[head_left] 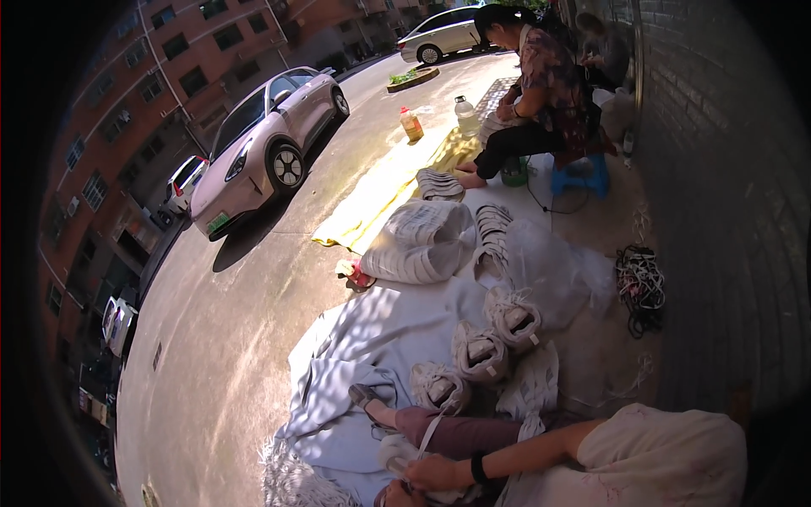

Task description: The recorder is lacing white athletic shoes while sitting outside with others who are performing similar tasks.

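At the lower edge my right hand [435, 473], below a black wristband, is closed around a pale shoelace [432, 429]. The lace rises as a taut strip across my trouser leg. A whitish shoe upper [397, 452] lies against my fingers, its lower part hidden. My left hand [395, 495] is beside the right one, mostly cut off by the frame, so its grip is unclear. Past my outstretched leg stand three laced, beige shoe uppers [480, 351] in a slanting row. A bundle of white laces [300, 477] is spread left of my hands.
A pale blue cloth [338, 346] covers the ground. Beyond lie bagged, stacked uppers [414, 241], clear plastic [549, 270] and tangled cords [640, 283]. A co-worker [545, 93] sits on a blue stool [581, 174]. A pink car [269, 139] stands left; a brick wall [726, 186] runs right.
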The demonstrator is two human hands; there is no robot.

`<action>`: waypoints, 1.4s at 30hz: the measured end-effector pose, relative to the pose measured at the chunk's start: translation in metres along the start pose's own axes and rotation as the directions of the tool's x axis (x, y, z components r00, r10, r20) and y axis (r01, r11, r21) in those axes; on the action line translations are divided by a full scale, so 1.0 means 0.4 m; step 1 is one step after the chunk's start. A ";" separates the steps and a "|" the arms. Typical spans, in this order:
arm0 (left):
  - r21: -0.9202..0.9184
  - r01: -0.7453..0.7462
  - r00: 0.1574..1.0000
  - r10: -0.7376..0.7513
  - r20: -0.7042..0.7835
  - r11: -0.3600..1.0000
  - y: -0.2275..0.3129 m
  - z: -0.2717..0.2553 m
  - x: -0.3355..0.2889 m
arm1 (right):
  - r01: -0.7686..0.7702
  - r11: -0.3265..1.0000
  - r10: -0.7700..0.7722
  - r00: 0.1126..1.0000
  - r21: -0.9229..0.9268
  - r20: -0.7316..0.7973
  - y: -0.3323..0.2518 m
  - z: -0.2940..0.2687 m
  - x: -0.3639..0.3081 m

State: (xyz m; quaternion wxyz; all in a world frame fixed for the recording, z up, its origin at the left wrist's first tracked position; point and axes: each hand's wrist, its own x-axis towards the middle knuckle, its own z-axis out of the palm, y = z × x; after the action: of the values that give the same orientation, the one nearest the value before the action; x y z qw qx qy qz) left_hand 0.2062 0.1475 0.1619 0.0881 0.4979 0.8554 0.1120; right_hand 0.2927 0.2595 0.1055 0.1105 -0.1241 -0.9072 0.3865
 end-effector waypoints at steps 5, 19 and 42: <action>-0.205 0.062 0.994 -0.041 0.104 0.977 0.020 -0.052 0.008 | 0.048 0.994 -0.057 0.994 -0.097 -0.094 -0.005 0.019 0.006; -0.334 -0.042 0.994 0.072 0.078 0.942 -0.058 0.036 0.000 | 0.192 0.972 -0.209 0.970 -0.135 -0.122 -0.010 -0.037 -0.042; 0.156 0.005 0.988 0.020 -0.156 0.988 0.145 -0.029 -0.101 | 0.215 0.972 -0.204 0.972 -0.095 0.114 -0.009 -0.067 -0.050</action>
State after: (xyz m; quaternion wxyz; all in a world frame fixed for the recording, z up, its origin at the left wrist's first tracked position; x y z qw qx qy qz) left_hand 0.2713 0.1390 0.1908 -0.0193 0.4962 0.8640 0.0838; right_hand 0.3192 0.2688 0.1243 0.0967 -0.0130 -0.9391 0.3294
